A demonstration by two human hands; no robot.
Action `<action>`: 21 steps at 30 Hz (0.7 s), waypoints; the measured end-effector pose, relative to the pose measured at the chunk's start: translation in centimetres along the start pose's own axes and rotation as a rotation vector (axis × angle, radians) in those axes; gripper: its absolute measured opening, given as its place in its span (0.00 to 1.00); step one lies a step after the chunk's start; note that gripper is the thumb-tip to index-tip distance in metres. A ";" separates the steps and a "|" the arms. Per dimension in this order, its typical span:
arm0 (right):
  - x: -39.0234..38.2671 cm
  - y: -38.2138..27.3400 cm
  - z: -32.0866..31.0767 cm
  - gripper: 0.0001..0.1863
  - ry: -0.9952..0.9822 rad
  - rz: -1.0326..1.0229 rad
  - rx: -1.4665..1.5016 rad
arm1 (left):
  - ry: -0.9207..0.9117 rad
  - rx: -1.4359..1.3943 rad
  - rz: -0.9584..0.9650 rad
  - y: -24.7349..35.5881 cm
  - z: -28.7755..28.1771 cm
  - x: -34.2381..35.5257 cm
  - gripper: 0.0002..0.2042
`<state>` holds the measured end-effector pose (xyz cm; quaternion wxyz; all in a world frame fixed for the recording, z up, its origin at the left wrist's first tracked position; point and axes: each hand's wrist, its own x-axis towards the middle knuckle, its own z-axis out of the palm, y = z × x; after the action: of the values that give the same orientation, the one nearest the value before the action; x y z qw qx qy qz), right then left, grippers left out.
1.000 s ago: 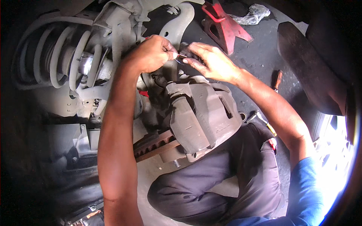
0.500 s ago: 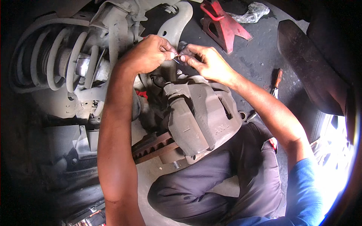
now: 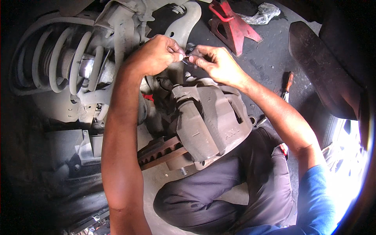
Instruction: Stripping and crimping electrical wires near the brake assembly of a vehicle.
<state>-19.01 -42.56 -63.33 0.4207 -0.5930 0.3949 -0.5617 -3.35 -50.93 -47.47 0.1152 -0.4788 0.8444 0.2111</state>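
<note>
Beyond the top of a grey brake caliper point(image 3: 213, 121), both my hands meet at their fingertips. My left hand point(image 3: 161, 55) is closed in a pinch, thumb against forefinger. Opposite it, my right hand point(image 3: 217, 64) also pinches, its thumb and fingers close to the left ones. Between them shows a thin, copper-coloured, wire-like piece point(image 3: 186, 56); most of it is covered by the fingers, so its exact kind is unclear. The caliper sits over a rusty, vented brake disc point(image 3: 164, 152), below and nearer than the hands.
A coil spring point(image 3: 80, 62) and strut stand at left. On the dark floor are a red jack stand point(image 3: 244, 33), a crumpled clear plastic bag point(image 3: 263, 15) and a tool with a brown handle point(image 3: 289, 81). My bent leg point(image 3: 203, 196) lies beneath the caliper.
The fingertips have shifted slightly around the small piece, and the right hand has moved a touch. Both hands stay pinched together in nearly the same place.
</note>
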 end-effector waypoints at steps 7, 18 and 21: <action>-0.1 -0.3 -0.2 0.13 0.005 0.009 -0.009 | 0.000 -0.003 0.001 -0.1 0.0 0.2 0.13; 0.2 0.3 0.2 0.14 0.042 -0.012 0.017 | -0.009 0.007 -0.019 -0.1 -0.1 0.2 0.13; 0.5 0.5 0.5 0.14 0.010 0.050 0.037 | 0.007 -0.004 0.009 -0.3 -0.1 0.1 0.13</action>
<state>-18.50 -43.13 -63.66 0.4435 -0.5722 0.4015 -0.5610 -3.18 -51.16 -47.50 0.1104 -0.4759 0.8465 0.2115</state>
